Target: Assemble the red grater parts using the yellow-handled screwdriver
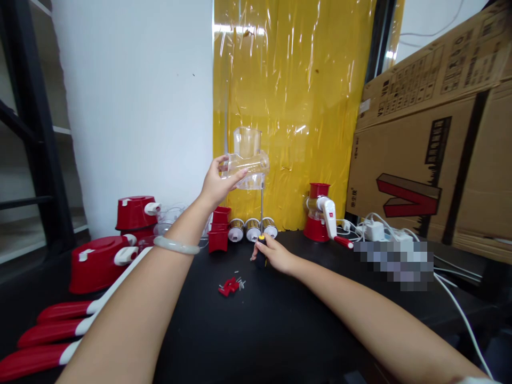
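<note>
My left hand (pixel 224 180) grips a clear plastic housing (pixel 247 141), a horizontal tube with a wider upright piece, and holds it up above the table. My right hand (pixel 272 254) is closed around the dark handle of a long screwdriver (pixel 262 210). Its thin shaft points straight up, and the tip meets the lower right edge of the housing. Whether it sits in a screw is too small to tell. Below, on the black table, lie small red plastic parts (pixel 229 287) with several loose screws (pixel 241 282) around them.
Red bases (pixel 98 264) and red-and-white handles (pixel 56 326) lie at left. Several white-ended cylinders (pixel 253 230) and red hoppers (pixel 218 234) stand behind. A red-and-white crank machine (pixel 319 216), white plugs with cables (pixel 376 231) and a large cardboard box (pixel 416 154) occupy the right.
</note>
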A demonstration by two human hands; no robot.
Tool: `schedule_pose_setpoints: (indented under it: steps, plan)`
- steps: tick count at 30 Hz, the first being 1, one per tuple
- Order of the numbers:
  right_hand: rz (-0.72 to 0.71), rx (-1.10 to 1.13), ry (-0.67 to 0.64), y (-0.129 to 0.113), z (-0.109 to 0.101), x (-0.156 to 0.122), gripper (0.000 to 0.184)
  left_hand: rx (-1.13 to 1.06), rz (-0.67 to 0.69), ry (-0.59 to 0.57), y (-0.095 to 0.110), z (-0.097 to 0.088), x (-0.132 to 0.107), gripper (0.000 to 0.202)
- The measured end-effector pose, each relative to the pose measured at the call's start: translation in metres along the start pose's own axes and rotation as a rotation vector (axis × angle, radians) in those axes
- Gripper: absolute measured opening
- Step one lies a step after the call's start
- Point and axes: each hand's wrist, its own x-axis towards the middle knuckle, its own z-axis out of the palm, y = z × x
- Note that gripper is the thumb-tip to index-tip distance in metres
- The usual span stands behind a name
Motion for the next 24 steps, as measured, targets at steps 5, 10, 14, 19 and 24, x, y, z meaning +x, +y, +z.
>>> schedule_pose_setpoints:
  steps: [5,10,14,19,24]
  plan:
    - [-0.022,-0.035,0.022,-0.003,0.001,-0.001,0.035,-0.015,0.019,-0.008,0.001,0.001,0.000,0.061]
    - [0.024,0.056,0.077,-0.017,-0.005,-0.001,0.023,-0.022,0.031,-0.008,0.001,0.001,0.000,0.063]
    - [-0.005,0.123,0.039,-0.029,-0.020,-0.001,0.046,0.011,0.041,-0.016,-0.001,0.001,0.001,0.066]
    - [-0.013,0.049,0.051,-0.029,-0.024,0.000,0.059,0.031,0.041,-0.021,0.000,0.000,0.000,0.068]
    - [-0.007,-0.088,0.180,-0.032,-0.024,0.000,0.062,0.013,0.032,-0.028,0.002,0.001,-0.001,0.065]
